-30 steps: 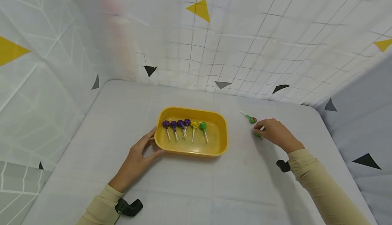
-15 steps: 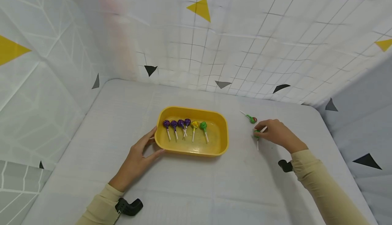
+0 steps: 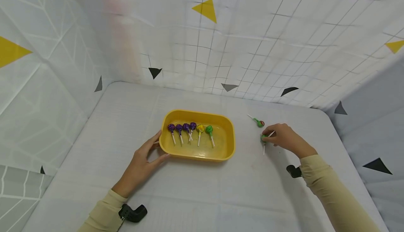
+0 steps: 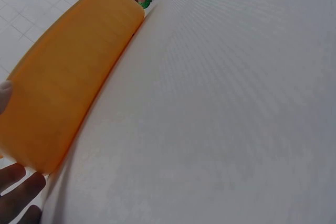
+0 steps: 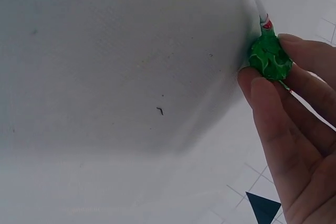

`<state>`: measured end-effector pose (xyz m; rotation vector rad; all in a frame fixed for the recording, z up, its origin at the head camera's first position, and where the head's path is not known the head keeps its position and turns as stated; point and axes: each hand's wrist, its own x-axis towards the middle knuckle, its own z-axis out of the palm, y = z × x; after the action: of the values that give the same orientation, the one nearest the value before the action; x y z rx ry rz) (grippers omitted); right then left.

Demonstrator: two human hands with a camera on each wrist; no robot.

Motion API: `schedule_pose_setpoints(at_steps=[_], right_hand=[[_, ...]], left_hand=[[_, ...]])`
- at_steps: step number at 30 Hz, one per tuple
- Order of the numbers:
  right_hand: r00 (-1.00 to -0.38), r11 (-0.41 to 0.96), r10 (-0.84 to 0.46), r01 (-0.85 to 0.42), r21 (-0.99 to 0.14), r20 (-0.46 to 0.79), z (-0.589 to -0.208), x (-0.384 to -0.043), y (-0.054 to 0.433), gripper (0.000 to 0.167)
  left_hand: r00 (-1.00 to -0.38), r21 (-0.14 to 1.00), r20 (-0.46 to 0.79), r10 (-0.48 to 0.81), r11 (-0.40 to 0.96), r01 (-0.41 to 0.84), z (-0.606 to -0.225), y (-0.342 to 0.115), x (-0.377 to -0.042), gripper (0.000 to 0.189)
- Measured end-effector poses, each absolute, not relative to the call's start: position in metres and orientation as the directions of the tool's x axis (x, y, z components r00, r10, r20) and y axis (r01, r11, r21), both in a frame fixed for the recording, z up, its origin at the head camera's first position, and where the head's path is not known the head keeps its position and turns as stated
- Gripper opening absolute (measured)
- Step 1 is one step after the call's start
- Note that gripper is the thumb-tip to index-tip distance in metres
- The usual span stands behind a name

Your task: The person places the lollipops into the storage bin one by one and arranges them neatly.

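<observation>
In the head view my left hand holds the left end of a yellow plastic tray, thumb at the front rim and fingers along the end wall. To the right of the tray, my right hand pinches a green-wrapped lollipop by its candy head. Its stick points toward the front of the table. A second white stick shows between the fingers, its other end hidden. Just beyond this hand lies a green and red lollipop.
Inside the tray lie several purple lollipops, a yellow lollipop and a green lollipop, side by side. The white-covered table meets patterned sheet walls at the back and sides.
My right hand has shifted slightly right, and the stick of the pinched lollipop has come into view below the fingers. The left hand and tray stay in place.
</observation>
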<state>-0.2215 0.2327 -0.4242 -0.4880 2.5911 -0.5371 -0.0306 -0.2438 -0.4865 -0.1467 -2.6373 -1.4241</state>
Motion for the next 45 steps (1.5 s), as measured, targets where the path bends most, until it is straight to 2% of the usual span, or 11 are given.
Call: schedule_pose_setpoints(at_steps=[23, 32, 45], right_hand=[[-0.811, 0.786, -0.509, -0.3, -0.54, -0.29, -0.406, -0.219, 0.208, 0.025], [-0.788, 0.754, -0.563, -0.366, -0.546, -0.249, -0.389, -0.218, 0.191, 0.024], [-0.765, 0.731, -0.595, -0.386, -0.563, -0.248, -0.373, -0.217, 0.171, 0.021]], left_hand=[[-0.986, 0.82, 0.168, 0.017, 0.552, 0.149, -0.485, -0.243, -0.031, 0.087], [-0.985, 0.823, 0.173, 0.019, 0.547, 0.155, -0.485, -0.243, -0.031, 0.087], [-0.984, 0.82, 0.175, 0.021, 0.551, 0.157, -0.486, -0.243, -0.031, 0.087]])
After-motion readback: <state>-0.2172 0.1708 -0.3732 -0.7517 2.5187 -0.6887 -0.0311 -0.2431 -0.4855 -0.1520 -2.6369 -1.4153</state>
